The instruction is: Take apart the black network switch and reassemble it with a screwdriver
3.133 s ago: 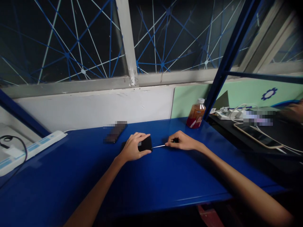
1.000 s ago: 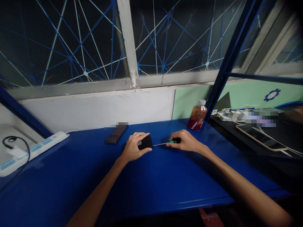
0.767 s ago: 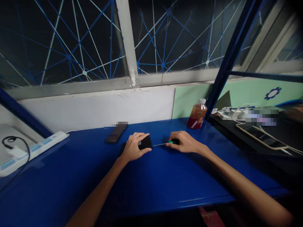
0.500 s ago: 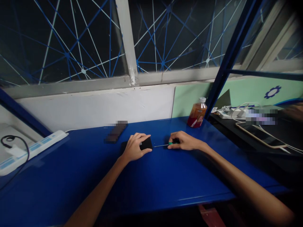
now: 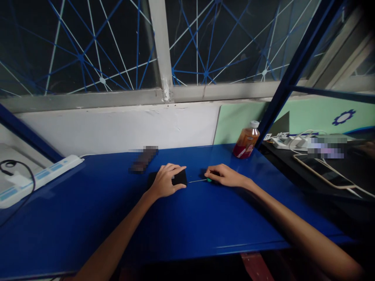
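A flat black box-like object (image 5: pixel 181 178) lies on the blue table (image 5: pixel 187 218). My left hand (image 5: pixel 166 181) spans it from above, thumb along the near side and fingers along the far side. To the right, my right hand (image 5: pixel 225 175) has its fingers closed on a screwdriver (image 5: pixel 209 180) with a thin metal shaft and a green part on its handle. The shaft lies nearly level, its tip pointing left at the box's right end. Whether the tip touches the box I cannot tell. My right fingers hide most of the handle.
A bottle of reddish drink (image 5: pixel 246 140) stands at the back right. Behind my left hand lies a blurred dark object (image 5: pixel 144 159). A white power strip (image 5: pixel 43 179) is at the left. On the black surface to the right are a phone (image 5: pixel 324 171) and white cables.
My right fingers have shifted on the screwdriver's handle, from a pinch at its sides to lying over its top. The left hand stays on the box. The view has shifted slightly.
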Demonstrator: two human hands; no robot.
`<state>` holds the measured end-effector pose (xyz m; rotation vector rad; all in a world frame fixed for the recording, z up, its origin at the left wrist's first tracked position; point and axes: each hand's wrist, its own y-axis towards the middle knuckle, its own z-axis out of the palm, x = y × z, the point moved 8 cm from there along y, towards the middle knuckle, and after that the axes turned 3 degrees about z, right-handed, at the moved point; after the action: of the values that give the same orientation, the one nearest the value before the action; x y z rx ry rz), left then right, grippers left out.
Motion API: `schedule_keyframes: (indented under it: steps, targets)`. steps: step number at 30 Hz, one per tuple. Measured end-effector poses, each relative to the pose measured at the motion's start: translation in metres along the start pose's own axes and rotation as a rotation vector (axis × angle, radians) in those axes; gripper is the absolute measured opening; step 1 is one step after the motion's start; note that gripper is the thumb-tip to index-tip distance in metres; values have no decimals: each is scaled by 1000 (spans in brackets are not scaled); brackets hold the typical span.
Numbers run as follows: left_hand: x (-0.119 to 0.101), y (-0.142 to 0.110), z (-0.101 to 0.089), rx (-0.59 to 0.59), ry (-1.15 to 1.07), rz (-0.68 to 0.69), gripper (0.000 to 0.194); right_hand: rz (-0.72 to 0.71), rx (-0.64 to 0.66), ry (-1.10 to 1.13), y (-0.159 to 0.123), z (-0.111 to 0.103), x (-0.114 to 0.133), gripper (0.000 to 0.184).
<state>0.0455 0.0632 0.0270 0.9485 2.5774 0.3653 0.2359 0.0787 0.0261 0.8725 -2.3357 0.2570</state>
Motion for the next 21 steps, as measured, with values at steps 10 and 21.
schedule_keyframes:
  steps: [10,21]
  targets:
    - [-5,-1,1,0,-28,22,63,-15,36,-148,-5,1,0,43]
    - [-2,0,0,34,-4,5,63,-16,-4,-193,-6,3,3,37]
